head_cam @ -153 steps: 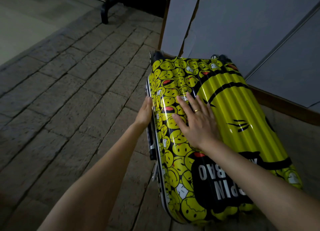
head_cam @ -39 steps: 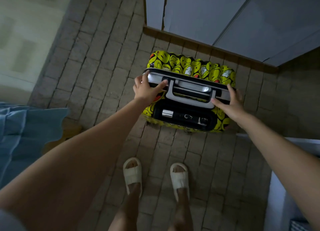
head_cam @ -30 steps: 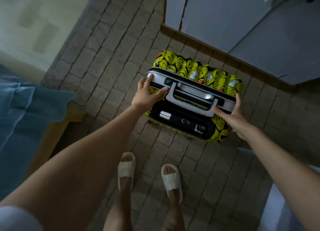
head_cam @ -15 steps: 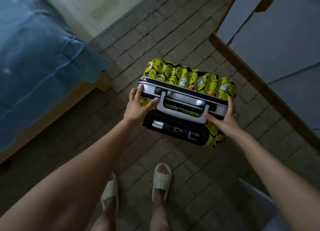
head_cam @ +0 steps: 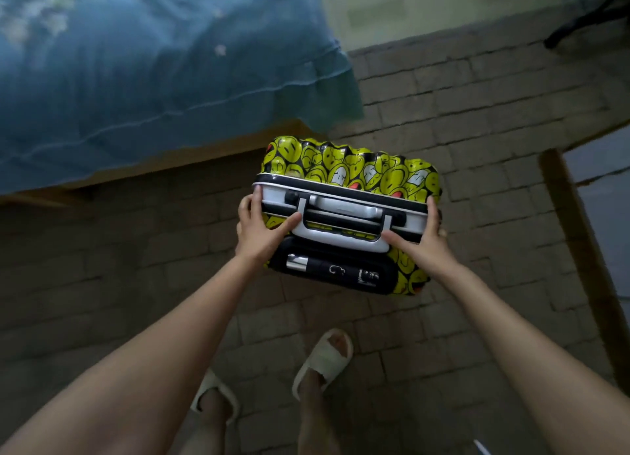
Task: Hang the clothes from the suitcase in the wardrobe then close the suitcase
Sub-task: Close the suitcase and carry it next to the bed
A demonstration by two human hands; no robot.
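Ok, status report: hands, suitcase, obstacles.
Left hand and right hand grip the top corners. Suitcase closed, upright on the floor. Bed close behind; nothing blocking.

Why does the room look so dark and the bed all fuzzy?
Head view: dim light leaves the brick floor murky; the blue bed cover is smeared by blur; the yellow suitcase shows small shiny glints; the wide lens stretches both arms, while the left hand and right hand stay fairly sharp.

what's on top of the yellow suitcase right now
Both hands grip its top: left hand and right hand, either side of the silver carry handle. The suitcase is closed, so its contents are hidden.
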